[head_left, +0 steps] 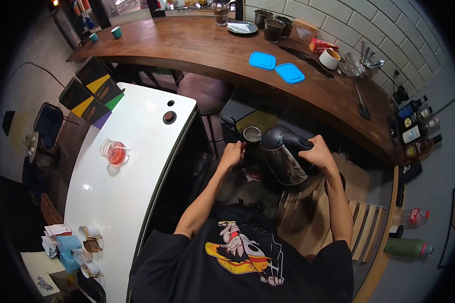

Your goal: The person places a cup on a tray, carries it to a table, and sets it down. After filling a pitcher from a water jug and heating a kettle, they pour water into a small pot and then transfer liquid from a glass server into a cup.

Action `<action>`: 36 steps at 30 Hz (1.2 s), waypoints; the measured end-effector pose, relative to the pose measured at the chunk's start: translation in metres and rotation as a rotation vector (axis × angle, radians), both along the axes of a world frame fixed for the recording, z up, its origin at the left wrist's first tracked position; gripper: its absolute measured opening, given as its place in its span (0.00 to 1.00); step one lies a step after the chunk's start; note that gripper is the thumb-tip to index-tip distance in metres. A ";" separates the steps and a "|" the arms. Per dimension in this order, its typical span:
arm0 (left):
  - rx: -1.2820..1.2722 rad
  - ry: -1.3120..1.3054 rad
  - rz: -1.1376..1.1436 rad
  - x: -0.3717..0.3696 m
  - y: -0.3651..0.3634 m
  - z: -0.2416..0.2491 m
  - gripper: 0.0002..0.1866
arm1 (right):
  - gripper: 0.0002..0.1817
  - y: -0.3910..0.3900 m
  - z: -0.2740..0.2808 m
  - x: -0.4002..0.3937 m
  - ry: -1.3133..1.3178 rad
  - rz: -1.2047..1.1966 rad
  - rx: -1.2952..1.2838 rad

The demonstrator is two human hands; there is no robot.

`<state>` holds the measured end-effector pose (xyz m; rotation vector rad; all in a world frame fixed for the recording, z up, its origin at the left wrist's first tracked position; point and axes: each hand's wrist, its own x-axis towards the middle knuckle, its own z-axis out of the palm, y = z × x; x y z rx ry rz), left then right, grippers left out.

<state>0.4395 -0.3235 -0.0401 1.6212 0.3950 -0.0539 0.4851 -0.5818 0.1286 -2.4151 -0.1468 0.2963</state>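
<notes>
Got my right hand [317, 153] wrapped round the kettle [284, 165] by its handle [297, 142], right out in front of me next to the cup [252, 134], left hand [232, 154] curled beside that (can't tell if gripping), so probably pouring stage, which calls for a slow, steady tilt.

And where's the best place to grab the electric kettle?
Probably the black handle, coming from the right: it sticks out on that side, while the electric kettle itself is wide and round. The right hand grips it there.
</notes>
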 end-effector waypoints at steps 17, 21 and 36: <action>-0.060 0.001 -0.086 0.008 -0.032 -0.011 0.25 | 0.12 -0.035 -0.010 -0.025 -0.071 -0.042 0.044; -0.088 0.050 -0.129 0.007 -0.045 0.000 0.25 | 0.13 -0.060 -0.038 -0.031 -0.183 -0.104 0.049; -0.130 0.196 -0.333 0.010 -0.124 0.025 0.21 | 0.06 -0.147 -0.093 -0.124 -0.535 -0.621 0.567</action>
